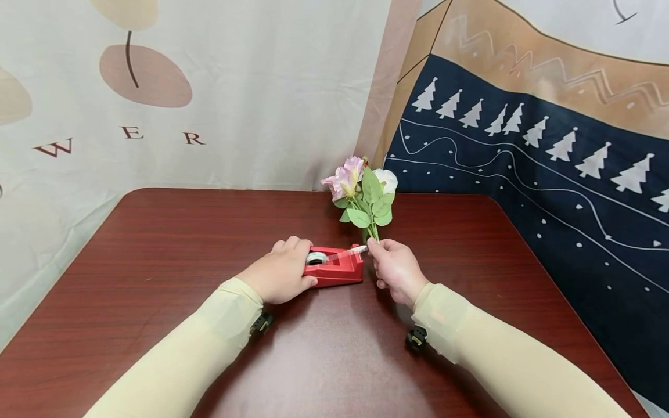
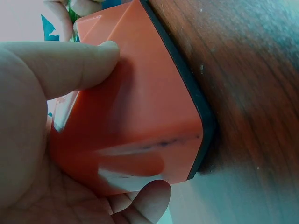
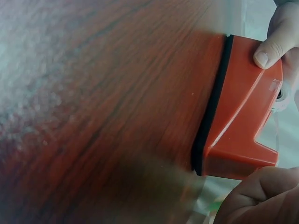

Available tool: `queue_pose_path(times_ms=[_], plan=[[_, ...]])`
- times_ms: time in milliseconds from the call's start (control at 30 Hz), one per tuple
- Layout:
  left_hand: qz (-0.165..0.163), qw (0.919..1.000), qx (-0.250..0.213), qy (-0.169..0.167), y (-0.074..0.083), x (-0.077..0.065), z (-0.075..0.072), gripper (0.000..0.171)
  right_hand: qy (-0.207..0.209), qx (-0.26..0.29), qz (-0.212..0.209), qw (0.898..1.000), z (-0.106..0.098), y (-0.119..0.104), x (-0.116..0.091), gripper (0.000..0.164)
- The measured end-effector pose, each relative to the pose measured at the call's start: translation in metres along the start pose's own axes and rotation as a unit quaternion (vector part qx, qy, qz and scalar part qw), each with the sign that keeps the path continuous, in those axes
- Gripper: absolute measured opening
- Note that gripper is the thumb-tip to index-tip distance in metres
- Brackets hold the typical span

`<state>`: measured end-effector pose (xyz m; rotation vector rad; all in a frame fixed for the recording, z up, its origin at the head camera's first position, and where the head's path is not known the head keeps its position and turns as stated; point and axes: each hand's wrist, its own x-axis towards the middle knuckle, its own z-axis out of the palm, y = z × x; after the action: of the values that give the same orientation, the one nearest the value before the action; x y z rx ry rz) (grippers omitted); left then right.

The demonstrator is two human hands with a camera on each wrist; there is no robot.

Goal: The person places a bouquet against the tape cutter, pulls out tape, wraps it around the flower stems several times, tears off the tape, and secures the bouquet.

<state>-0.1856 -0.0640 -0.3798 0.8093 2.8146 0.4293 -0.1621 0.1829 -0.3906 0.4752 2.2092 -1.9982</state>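
My left hand [image 1: 284,270] grips the rear part of a red tape dispenser [image 1: 342,271] on the table, its thumb [image 2: 88,63] along the near side. A roll of clear tape [image 1: 316,258] sits in it, and a strip of tape [image 1: 349,252] stretches from the roll to my right fingertips. My right hand [image 1: 396,268] pinches the green stems of artificial flowers [image 1: 342,180] just past the dispenser's front end. The bunch leans up and away, with pink and white blooms and green leaves [image 1: 372,188]. In the right wrist view, my right hand [image 3: 261,198] is right at the dispenser's [image 3: 238,112] front.
The dark red wooden table [image 1: 157,244] has rounded far corners. Behind it hangs a pale printed curtain [image 1: 272,98]. On the right is a navy cloth [image 1: 522,168] with white trees. Each wrist carries a small black device [image 1: 416,338].
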Motion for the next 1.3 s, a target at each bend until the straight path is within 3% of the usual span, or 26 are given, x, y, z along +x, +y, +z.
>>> queue_pose_path(times_ms=[333, 700, 1133, 1300], plan=[[0.004, 1.0000, 0.001, 0.002, -0.0001, 0.0010, 0.0007, 0.053, -0.005, -0.054, -0.019, 0.998, -0.0004, -0.0021, -0.0033, 0.036], [0.002, 1.0000, -0.002, 0.001, 0.0006, -0.0004, 0.0007, 0.055, -0.018, -0.130, -0.033, 0.991, -0.0009, 0.0043, 0.0008, 0.031], [0.006, 1.0000, -0.003, 0.005, 0.0008, -0.0005, 0.0002, 0.052, -0.035, -0.184, -0.029, 0.982, 0.0000, 0.0001, 0.0016, 0.032], [0.002, 1.0000, 0.000, 0.003, 0.0000, 0.0001, 0.0009, 0.053, -0.039, -0.172, -0.038, 0.984, -0.0013, 0.0014, 0.0022, 0.032]])
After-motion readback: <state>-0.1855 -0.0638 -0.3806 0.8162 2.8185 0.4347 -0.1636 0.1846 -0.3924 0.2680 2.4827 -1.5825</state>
